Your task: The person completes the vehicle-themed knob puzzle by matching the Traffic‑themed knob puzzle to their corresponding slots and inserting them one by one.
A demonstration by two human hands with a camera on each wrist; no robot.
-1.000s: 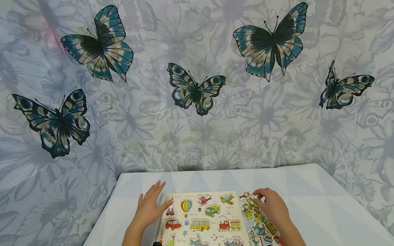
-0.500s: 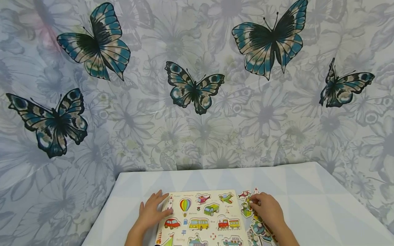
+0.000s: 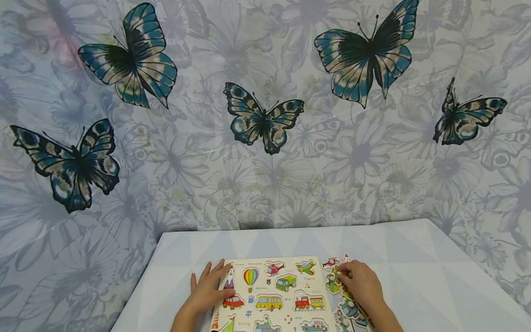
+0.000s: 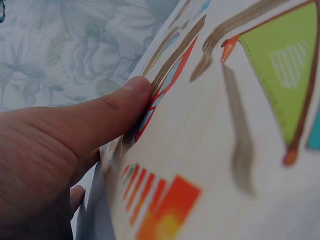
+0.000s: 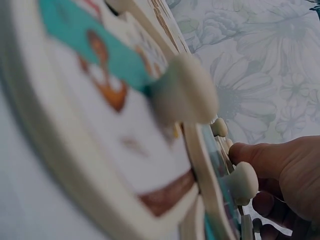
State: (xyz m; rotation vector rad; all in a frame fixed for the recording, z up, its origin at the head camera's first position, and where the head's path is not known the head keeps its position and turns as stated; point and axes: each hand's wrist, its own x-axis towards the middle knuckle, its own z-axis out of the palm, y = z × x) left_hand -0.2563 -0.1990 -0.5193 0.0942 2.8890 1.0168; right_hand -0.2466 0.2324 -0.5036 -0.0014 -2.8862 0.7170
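Observation:
A cream puzzle board (image 3: 288, 308) printed with vehicles lies on the table. My left hand (image 3: 206, 289) rests at its left edge with fingers spread and fairly straight; the thumb (image 4: 125, 102) touches the board's face beside the printed red car (image 3: 233, 302). Right of the board, loose puzzle pieces (image 3: 350, 310) lie in an overlapping heap. At the heap's upper part my right hand (image 3: 364, 283) pinches a puzzle piece, mostly hidden by the fingers. Pieces in the right wrist view carry wooden knobs (image 5: 192, 90), with thumb and curled fingers beyond them.
A red helicopter piece (image 3: 330, 263) and a rocket piece (image 3: 346, 257) show at the top of the heap. The pale table (image 3: 435, 276) extends right and left. Behind it hangs a floral backdrop (image 3: 265, 193) with several butterflies.
My right hand has moved slightly left and down onto the heap, and the rocket piece's tip has come into sight. My left hand has shifted slightly lower, its thumb nearer the red car.

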